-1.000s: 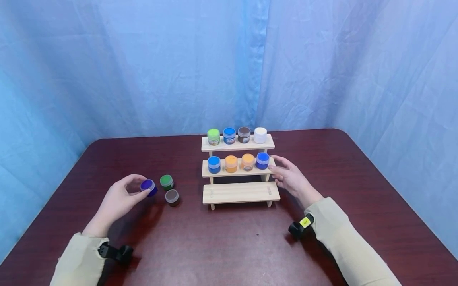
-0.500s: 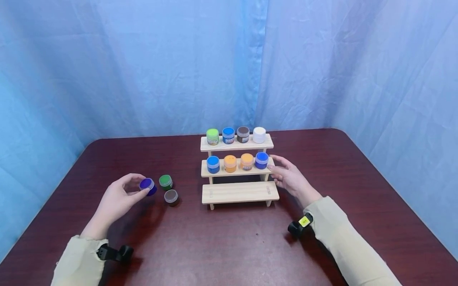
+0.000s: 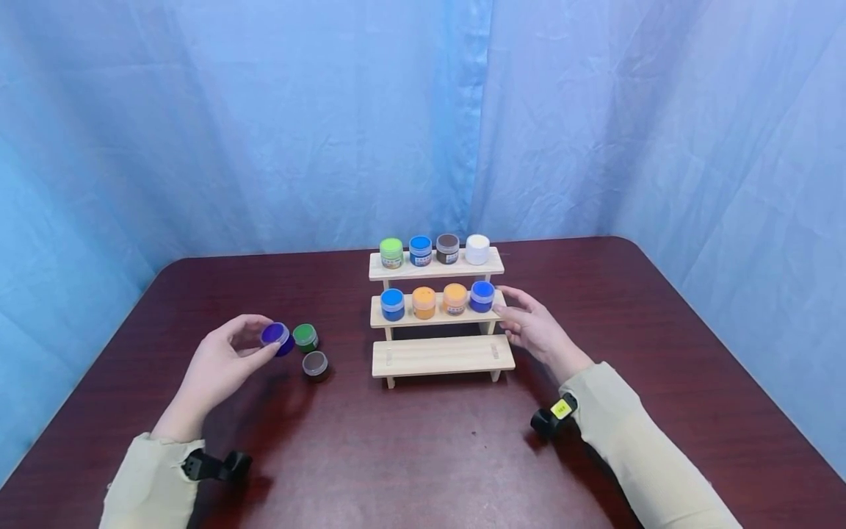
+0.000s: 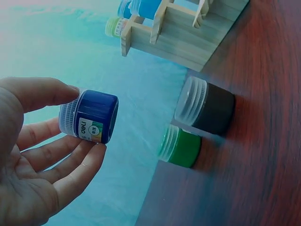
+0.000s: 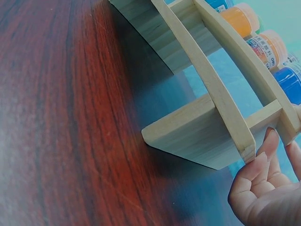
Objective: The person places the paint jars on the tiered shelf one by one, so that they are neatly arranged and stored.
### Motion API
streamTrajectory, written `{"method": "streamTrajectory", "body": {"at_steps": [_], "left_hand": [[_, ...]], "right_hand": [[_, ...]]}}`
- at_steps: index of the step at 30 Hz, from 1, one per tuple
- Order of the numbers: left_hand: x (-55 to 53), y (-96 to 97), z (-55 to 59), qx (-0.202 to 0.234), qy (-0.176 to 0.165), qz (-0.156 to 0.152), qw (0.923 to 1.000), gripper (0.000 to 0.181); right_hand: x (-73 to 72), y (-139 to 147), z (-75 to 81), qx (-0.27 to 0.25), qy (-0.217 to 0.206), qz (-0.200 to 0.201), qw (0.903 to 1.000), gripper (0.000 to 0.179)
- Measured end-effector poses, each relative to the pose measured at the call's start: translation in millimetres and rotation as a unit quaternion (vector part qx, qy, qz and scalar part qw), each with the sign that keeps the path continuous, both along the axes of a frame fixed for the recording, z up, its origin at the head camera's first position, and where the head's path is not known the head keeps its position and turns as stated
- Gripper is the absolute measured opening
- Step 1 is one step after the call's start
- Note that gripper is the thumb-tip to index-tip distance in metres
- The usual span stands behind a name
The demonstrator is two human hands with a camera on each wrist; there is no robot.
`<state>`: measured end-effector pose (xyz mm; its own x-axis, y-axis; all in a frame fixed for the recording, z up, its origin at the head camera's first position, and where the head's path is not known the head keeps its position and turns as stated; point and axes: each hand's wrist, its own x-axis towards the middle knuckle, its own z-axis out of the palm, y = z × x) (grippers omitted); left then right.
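Note:
My left hand (image 3: 223,360) pinches a dark blue paint jar (image 4: 96,117) between thumb and fingers, lifted above the table. In the left wrist view its clear lid faces the palm. Beside it on the table stand a green paint jar (image 3: 306,337) and a dark brown one (image 3: 315,365). At the right end of a three-tier wooden stand (image 3: 443,355), my right hand (image 3: 537,328) grips the end of the middle shelf, fingertips close to a blue paint jar (image 3: 482,296). In the right wrist view, fingertips (image 5: 257,165) meet the lower shelf's corner.
The middle shelf also bears a lighter blue jar (image 3: 393,305) and two orange jars (image 3: 424,302). On the top shelf are light green (image 3: 391,253), blue, brown and white (image 3: 477,250) jars. A blue curtain (image 3: 317,125) hangs behind the dark red table (image 3: 423,455).
My left hand has raised the dark blue jar slightly and shifted it right, closer to the green jar. The right hand keeps its place at the stand.

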<state>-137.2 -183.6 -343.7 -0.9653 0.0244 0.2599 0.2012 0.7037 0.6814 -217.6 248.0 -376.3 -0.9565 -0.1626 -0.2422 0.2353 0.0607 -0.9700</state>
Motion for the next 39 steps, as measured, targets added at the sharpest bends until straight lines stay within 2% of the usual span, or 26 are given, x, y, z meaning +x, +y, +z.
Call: {"method": "streamTrajectory", "body": {"at_steps": [8,15,21,28,39], "left_hand": [[-1.1,11.2,6.9,0.017,0.002,-0.012,0.9998,0.035],[-7.2,23.0,13.9,0.034,0.014,-0.03,0.9988,0.034],[-11.6,33.4,20.5,0.04,0.004,-0.039,0.9984,0.034],[-17.5,49.7,20.7,0.058,-0.009,-0.059,0.9965,0.034],[-23.0,83.2,23.1,0.093,-0.008,-0.093,0.9913,0.033]], "right_hand": [[1.0,1.2,0.7,0.001,0.004,0.003,1.0,0.059],[0.2,0.8,0.0,-0.002,0.005,-0.004,1.0,0.058],[0.3,0.7,-0.2,-0.007,0.003,-0.006,1.0,0.058],[1.0,0.4,-0.5,-0.011,0.004,-0.005,0.9999,0.059],[0.0,0.1,-0.8,-0.003,0.005,-0.002,1.0,0.059]]}}
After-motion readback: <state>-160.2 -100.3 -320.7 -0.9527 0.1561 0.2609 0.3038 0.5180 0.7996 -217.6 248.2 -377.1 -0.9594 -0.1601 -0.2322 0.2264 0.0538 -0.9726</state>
